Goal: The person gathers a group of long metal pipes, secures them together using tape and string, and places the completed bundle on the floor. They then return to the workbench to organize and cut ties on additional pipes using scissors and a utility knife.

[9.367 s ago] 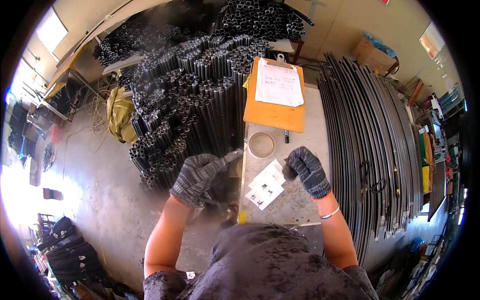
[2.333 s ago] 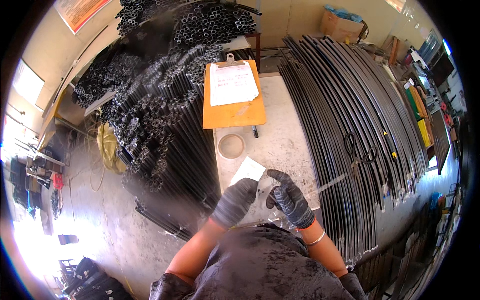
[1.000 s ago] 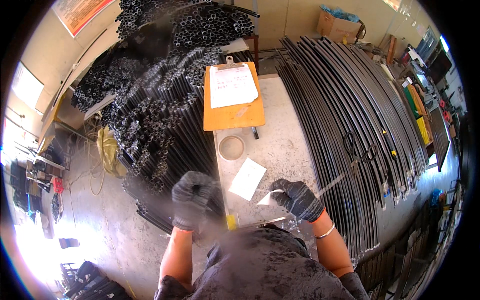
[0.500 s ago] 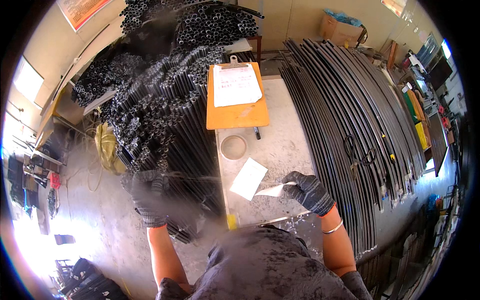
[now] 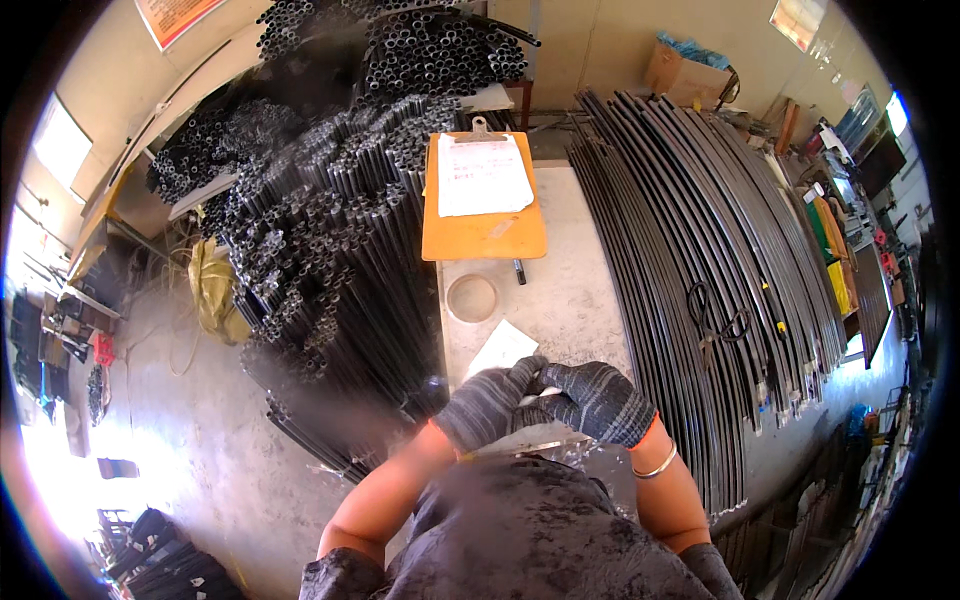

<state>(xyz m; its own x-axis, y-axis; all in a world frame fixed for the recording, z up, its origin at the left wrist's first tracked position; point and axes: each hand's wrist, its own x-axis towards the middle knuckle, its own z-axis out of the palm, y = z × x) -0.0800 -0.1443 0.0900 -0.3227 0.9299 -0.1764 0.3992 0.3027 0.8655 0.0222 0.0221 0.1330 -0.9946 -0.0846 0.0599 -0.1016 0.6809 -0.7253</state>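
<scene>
Left of the pale table (image 5: 570, 290), black pipes (image 5: 385, 265) crowd together; right of it, long dark rods (image 5: 690, 220) lie side by side. On the table's far part rests an orange clipboard (image 5: 484, 240) with a white sheet (image 5: 485, 190). Over the near edge, the gloved left hand (image 5: 485, 408) and right hand (image 5: 602, 403) come together, fingers curled in and narrow at the tips; whether anything is pinched there I cannot make out, as the fingers hide it. Just beyond the left hand lies a white slip (image 5: 506, 344), partly covered in view, then a tape roll (image 5: 494, 299) and a black marker (image 5: 520, 272). The step in hand looks like close fingertip work, and the next move seems to call for a light, steady pinch. The sheet bears red handwriting, too small to read; the slip shows nothing legible, nor can any brand be made out
</scene>
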